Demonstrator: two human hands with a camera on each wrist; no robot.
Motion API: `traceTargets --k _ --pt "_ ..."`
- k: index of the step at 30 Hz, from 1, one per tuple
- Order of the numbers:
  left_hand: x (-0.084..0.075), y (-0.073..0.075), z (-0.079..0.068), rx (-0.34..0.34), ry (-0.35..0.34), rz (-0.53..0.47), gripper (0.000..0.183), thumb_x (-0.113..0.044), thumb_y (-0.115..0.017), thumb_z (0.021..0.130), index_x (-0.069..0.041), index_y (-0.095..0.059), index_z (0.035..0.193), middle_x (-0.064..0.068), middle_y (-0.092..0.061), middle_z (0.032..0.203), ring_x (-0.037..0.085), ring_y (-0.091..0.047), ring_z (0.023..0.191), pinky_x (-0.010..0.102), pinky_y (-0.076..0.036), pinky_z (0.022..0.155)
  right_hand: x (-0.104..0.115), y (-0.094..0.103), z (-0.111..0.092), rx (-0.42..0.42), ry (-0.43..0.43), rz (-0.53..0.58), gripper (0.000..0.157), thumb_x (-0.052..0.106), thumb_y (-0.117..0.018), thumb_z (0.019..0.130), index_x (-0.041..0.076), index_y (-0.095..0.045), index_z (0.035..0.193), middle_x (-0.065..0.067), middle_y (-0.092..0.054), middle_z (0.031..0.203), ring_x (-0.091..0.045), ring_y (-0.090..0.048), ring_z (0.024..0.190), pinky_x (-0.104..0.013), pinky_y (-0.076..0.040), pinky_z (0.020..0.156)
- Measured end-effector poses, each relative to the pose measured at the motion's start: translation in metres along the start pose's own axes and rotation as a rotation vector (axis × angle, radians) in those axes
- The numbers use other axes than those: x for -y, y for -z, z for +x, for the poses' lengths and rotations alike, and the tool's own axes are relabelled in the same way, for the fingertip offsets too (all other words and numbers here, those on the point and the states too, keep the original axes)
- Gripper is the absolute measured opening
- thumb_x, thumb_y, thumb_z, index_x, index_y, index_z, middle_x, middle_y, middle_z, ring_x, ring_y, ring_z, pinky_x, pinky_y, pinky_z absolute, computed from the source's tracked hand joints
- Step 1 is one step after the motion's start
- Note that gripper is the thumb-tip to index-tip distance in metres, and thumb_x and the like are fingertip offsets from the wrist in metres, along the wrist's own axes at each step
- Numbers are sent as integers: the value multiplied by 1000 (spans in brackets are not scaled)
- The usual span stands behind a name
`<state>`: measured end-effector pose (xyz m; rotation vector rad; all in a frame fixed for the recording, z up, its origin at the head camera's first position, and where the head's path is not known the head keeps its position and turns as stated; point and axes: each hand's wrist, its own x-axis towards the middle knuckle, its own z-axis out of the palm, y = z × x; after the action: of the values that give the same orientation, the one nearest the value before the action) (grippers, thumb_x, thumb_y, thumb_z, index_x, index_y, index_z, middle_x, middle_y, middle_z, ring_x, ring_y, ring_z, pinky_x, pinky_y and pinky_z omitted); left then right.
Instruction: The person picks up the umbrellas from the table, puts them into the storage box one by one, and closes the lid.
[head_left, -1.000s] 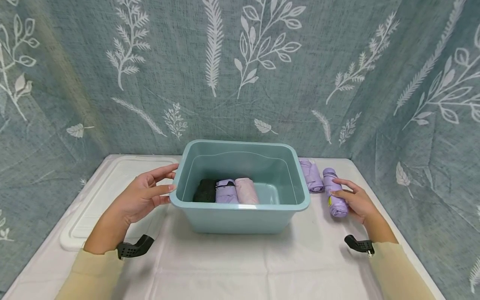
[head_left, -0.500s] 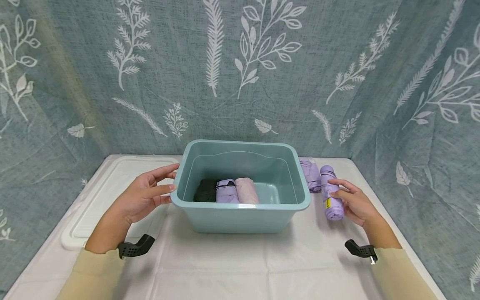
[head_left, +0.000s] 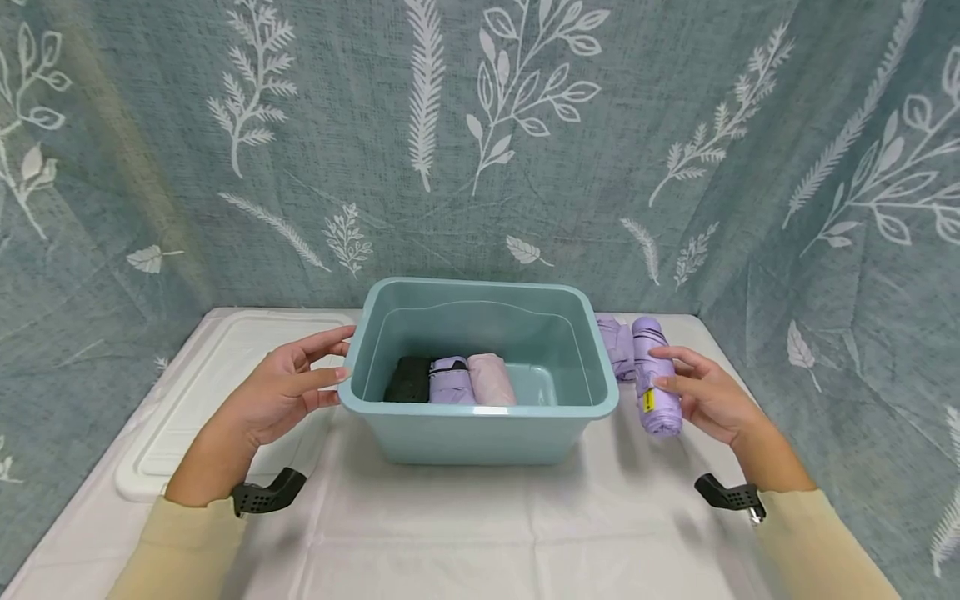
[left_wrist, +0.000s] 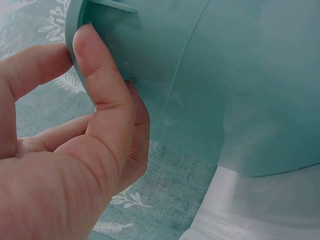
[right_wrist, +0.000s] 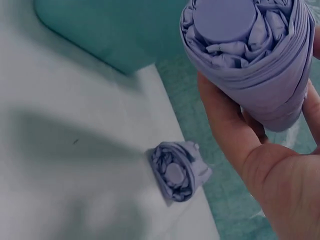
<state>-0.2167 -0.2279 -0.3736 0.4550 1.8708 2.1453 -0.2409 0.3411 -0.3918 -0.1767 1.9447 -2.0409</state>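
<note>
My left hand (head_left: 277,396) holds the left rim of a blue-green plastic bin (head_left: 480,437); in the left wrist view the thumb lies against the wall just under the lip. In the bin, side by side toward the left, lie a black folded umbrella (head_left: 407,381), a purple folded umbrella (head_left: 452,383) and a pale pink folded umbrella (head_left: 491,381). Right of the bin, my right hand (head_left: 708,396) grips a rolled purple umbrella (head_left: 662,414) with a yellow tag, thumb and fingers around its side. The right wrist view shows its round end (right_wrist: 225,20) close up.
Another purple folded umbrella (head_left: 617,346) lies on the table against the bin's right side. A white lid (head_left: 202,400) lies flat at the left, partly behind my left forearm. A leaf-patterned curtain (head_left: 450,208) hangs behind and along both sides of the white-covered table (head_left: 420,533).
My right hand has carried the purple umbrella a little left and away from me, toward the bin and the other purple umbrella. The left hand stays on the rim.
</note>
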Motion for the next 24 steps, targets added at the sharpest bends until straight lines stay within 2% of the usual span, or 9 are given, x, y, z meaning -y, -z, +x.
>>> traceTargets --k 7,17,24 --pt "-1 -1 0 -4 1 -3 65 3 -58 101 1 -30 159 3 -59 120 11 -73 91 28 -61 76 13 -10 -1 75 49 47 41 -4 -58 100 25 -68 127 -5 -56 125 -21 -67 104 -36 -62 83" --pt "0 0 0 7 -6 -17 64 4 -57 100 0 -32 159 4 -59 120 11 -73 91 28 -61 76 31 -23 0 158 151 59 45 -9 -54 100 24 -68 127 -4 -59 123 -21 -70 101 -37 -63 79" --pt "0 1 1 11 -10 -23 64 4 -57 100 0 -33 159 5 -58 121 11 -73 90 27 -61 75 47 -40 5 126 125 40 42 -6 -58 100 25 -68 126 -5 -56 128 -22 -67 106 -37 -62 82"
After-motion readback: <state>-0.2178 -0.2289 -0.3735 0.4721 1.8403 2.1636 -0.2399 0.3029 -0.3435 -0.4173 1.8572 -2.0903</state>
